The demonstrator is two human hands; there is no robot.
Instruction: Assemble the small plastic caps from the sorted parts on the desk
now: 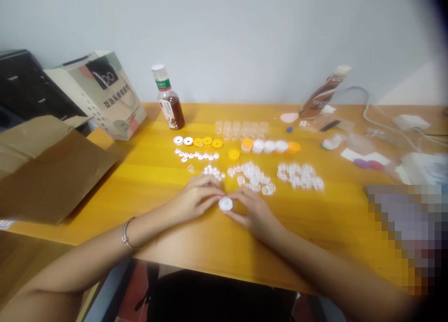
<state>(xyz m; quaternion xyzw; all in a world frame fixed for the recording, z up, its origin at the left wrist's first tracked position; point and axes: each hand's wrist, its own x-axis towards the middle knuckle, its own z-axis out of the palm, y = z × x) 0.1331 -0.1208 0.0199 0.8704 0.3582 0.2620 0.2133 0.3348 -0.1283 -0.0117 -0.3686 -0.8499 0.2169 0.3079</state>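
A small white round disc is between my two hands, just above or on the table near its front. The thumb and forefinger of my right hand grip it from the right. My left hand, with a bracelet on its wrist, has its fingertips closed together at the disc's left edge; blur hides fine detail. Just beyond my fingers lie small white round pieces and a pile of clear, openwork plastic pieces. Another pile of clear pieces lies farther right.
Farther back are yellow rings, small white parts, a row of white and orange round parts and clear cups. A drink bottle and paper bag stand behind. A cardboard box is left; a tilted bottle and cables are right.
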